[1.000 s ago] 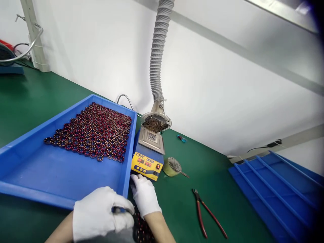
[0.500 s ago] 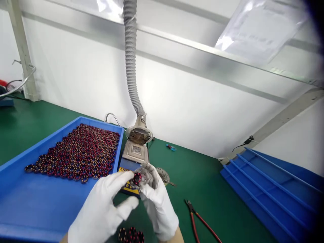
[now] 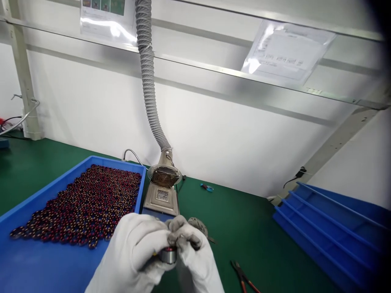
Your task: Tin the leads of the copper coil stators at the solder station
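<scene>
Both hands wear white gloves with grey-stained fingertips and meet low in the middle of the head view. My left hand point(image 3: 137, 252) is closed around a small ring-shaped motor stator point(image 3: 168, 256), whose silver side and a bit of red winding show. Right above it, my right hand point(image 3: 195, 250) is closed in a pinch, its fingertips against the left fingers. What lies in that pinch is hidden. To the left, a blue tray point(image 3: 58, 264) holds rows of red, black and copper stators point(image 3: 85, 207) packed close together.
Behind my hands stands a metal device point(image 3: 161, 199) under a fume hose point(image 3: 148, 77). Right of them lie a round metal disc point(image 3: 198, 225) and red-handled cutters point(image 3: 242, 276). Small blue pliers point(image 3: 207, 187) rest farther back. Stacked blue trays point(image 3: 330, 228) stand right on the green bench point(image 3: 232, 219).
My hands have come together, and the left fingers have closed around the stator that was at my right fingertips. The view has tilted up, and the loose stators at the bottom are out of sight.
</scene>
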{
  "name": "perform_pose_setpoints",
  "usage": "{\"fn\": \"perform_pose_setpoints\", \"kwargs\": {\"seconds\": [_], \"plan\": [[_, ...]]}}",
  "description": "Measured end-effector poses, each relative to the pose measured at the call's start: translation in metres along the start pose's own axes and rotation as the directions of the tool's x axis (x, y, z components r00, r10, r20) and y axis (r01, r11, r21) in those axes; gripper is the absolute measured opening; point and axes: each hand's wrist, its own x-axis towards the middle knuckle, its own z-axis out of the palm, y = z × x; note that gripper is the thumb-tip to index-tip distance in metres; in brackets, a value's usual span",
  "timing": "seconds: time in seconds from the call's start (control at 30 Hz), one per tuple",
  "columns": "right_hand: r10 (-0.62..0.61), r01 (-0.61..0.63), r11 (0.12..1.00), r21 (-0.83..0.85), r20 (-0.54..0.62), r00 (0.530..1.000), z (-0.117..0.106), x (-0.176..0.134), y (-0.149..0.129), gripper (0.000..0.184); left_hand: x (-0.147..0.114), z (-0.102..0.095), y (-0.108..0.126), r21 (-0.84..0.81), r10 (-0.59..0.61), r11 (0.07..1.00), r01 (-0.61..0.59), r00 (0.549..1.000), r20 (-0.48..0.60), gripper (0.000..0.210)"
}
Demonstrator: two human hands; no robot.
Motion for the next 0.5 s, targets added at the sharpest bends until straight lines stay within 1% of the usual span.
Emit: {"fn": "perform_pose_setpoints", "kwargs": {"seconds": [0.07, 0.1, 0.17, 0.23, 0.3, 0.37, 0.43, 0.5], "plan": [[0.141, -0.129, 0.977, 0.17, -0.06, 0.988, 0.0, -0.002, 0.0, 0.016, 0.0, -0.001, -0.001, 0.083, 0.037, 0.996, -0.036, 0.999, -0.008, 0.016], [0.188, -0.167, 0.961, 0.218, -0.079, 0.979, -0.002, -0.003, 0.001, 0.016, -0.001, -0.002, -0.002, 0.113, 0.043, 0.993, -0.042, 0.999, -0.009, 0.017], [0.198, -0.167, 0.956, 0.241, -0.11, 0.974, -0.007, -0.004, 0.006, 0.017, -0.004, -0.004, -0.003, 0.161, 0.046, 0.986, -0.042, 0.999, -0.024, 0.02], [0.189, -0.166, 0.965, 0.204, -0.101, 0.977, -0.011, -0.004, 0.018, 0.023, -0.008, -0.005, -0.005, 0.195, 0.029, 0.981, -0.021, 0.999, -0.039, 0.021], [0.202, -0.183, 0.966, 0.184, -0.092, 0.975, -0.011, -0.004, 0.035, 0.032, -0.011, -0.004, -0.007, 0.215, 0.013, 0.977, -0.002, 0.999, -0.05, 0.021], [0.218, -0.186, 0.958, 0.22, -0.13, 0.967, -0.006, -0.006, 0.055, 0.035, -0.013, -0.002, -0.009, 0.224, -0.004, 0.975, 0.016, 0.999, -0.055, 0.021], [0.254, -0.2, 0.939, 0.279, -0.176, 0.951, -0.001, -0.007, 0.07, 0.034, -0.013, -0.002, -0.011, 0.208, -0.035, 0.977, 0.043, 0.999, -0.041, 0.023], [0.305, -0.234, 0.916, 0.326, -0.184, 0.935, 0.002, -0.007, 0.079, 0.034, -0.013, -0.004, -0.012, 0.149, -0.091, 0.985, 0.088, 0.996, 0.014, 0.026]]}}
